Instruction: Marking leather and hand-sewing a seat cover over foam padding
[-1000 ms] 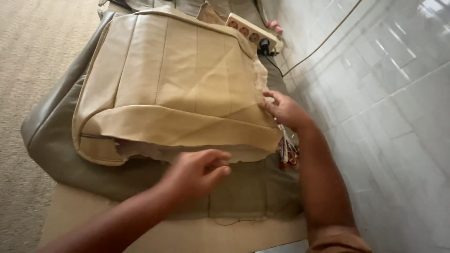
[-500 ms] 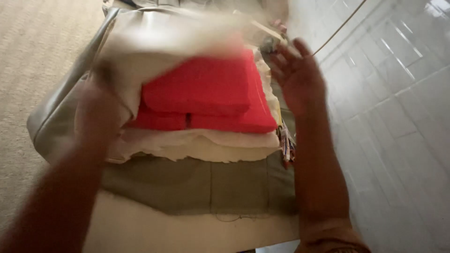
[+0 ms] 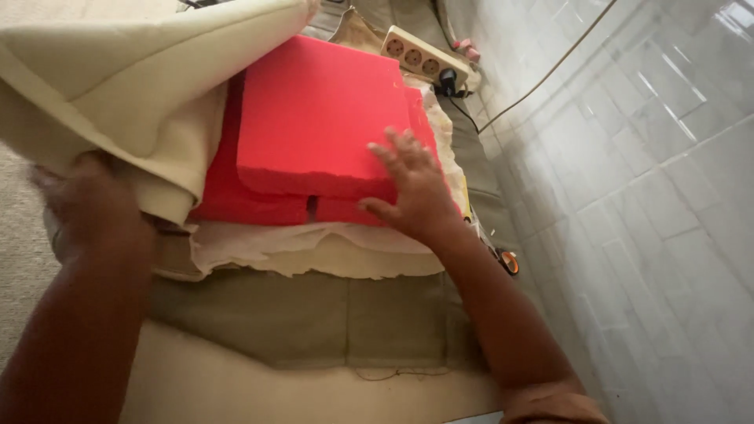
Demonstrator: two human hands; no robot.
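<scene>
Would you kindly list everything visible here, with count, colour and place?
foam blocks: at least two, red, stacked at centre
cover: one, cream, lifted up at left
liner: one, off-white, under the foam
green cover: one, olive, beneath, toward the near edge
power strip: one, cream, top centre
cable: one, thin, along the wall
wall: white tiles, right
carpet: beige, left
left hand: grips the lifted cover's edge
right hand: flat on the foam, fingers spread
</scene>
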